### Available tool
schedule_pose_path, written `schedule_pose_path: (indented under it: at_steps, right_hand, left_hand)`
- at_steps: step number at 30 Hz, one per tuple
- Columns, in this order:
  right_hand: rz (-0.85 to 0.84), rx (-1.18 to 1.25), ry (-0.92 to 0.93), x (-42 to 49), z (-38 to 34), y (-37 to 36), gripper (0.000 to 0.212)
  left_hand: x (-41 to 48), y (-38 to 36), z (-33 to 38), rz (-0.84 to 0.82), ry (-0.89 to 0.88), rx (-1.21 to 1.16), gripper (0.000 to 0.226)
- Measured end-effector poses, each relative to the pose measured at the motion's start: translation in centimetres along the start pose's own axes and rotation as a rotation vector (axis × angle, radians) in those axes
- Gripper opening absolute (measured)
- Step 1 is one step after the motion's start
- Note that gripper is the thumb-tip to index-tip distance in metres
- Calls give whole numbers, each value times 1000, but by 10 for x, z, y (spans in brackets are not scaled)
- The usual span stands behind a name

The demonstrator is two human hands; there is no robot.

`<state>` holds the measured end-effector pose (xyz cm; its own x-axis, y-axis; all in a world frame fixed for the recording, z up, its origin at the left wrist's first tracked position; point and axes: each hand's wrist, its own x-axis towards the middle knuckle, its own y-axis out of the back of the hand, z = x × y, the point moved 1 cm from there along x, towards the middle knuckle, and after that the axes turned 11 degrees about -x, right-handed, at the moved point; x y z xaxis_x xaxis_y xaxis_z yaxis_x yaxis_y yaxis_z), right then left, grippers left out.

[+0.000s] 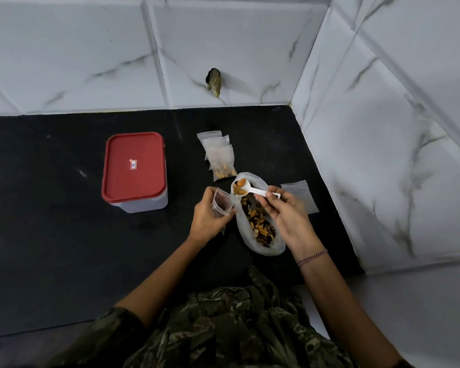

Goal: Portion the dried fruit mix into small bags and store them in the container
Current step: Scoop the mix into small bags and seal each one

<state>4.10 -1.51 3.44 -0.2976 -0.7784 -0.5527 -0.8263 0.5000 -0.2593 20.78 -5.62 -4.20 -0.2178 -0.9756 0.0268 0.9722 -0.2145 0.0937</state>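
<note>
Camouflage shirt [223,328], left hand [206,219] gripping small bag [221,204], right hand [287,216] pinching loaded spoon [256,191] — 3 stacked bags [219,155], lidded container [133,166] beyond

cam: head, 1 wide-angle view | pos: above wearer's chest, faces fwd + steeply down | range: near; left hand [207,219] & right hand [287,216] just R of ctr | frame: black counter [51,221] mid, tiled wall [91,49] 12 & 3 o'clock, shirt [237,328] 6 o'clock | distortion: tile lines bow at edges
</note>
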Motion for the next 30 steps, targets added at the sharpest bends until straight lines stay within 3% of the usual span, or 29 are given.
schedule_pose_path:
  at_steps: [8,13,16,19,21,25,30]
  right_hand:
    - [-38,-513,312,-21,6,-27,11]
    - [-18,-992,755,-30,16,-34,12]
    - [-95,-1258,1044,-31,26,-32,16]
    - [-181,-1495,1364,-29,35,-25,24]
    - [-203,-1566,1476,-27,39,-19,28]
    - [-189,-1529,1444,-23,43,-14,27]
    - [-16,-1510,1044,-28,45,-24,37]
  left_hand:
    - [1,5,10,83,-79,7,39]
    - [0,9,12,89,-81,-16,45]
    - [-1,11,16,71,-90,-49,54]
    - [0,12,16,80,-77,-90,47]
    - [0,12,15,90,-83,-96,47]
    - [-1,15,14,113,-98,-62,39]
    - [-3,19,12,129,-122,-13,40]
